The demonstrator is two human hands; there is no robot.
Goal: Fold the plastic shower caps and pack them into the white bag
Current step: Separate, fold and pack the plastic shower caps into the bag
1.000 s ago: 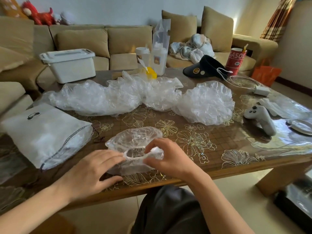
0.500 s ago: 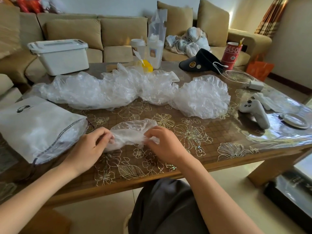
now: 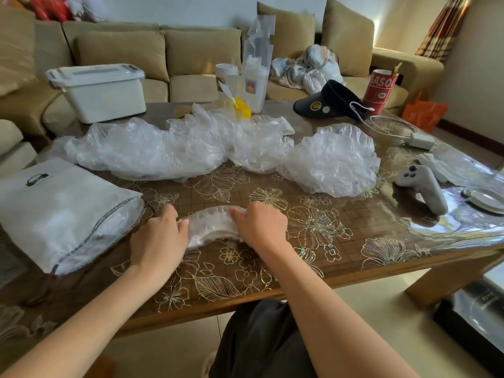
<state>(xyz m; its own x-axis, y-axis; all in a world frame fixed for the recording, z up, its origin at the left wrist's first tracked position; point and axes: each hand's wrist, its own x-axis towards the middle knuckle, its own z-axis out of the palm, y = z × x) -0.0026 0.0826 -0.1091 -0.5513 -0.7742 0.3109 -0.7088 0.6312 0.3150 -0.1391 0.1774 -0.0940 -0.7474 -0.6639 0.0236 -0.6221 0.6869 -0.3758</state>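
A clear plastic shower cap [image 3: 211, 227], folded into a narrow curved strip, lies on the table near its front edge. My left hand [image 3: 158, 238] grips its left end and my right hand [image 3: 259, 227] grips its right end, fingers curled over the plastic. The white bag [image 3: 60, 211] lies at the left with its open mouth facing my hands, and plastic shows inside it. Several unfolded shower caps form a long heap [image 3: 163, 148] across the middle of the table, and one puffed-up cap [image 3: 332, 159] sits to the right of it.
The floral table [image 3: 341, 241] also bears a white lidded box [image 3: 101, 88] at the back left, cups and a yellow item [image 3: 242, 110] at the back, a black visor [image 3: 327, 102], a red can [image 3: 381, 88], a charger [image 3: 421, 140], a white controller [image 3: 425, 186] and a plate [image 3: 485, 199].
The cap went from an open bowl shape to a flat narrow strip. Both hands moved apart to its two ends and pressed it onto the table.
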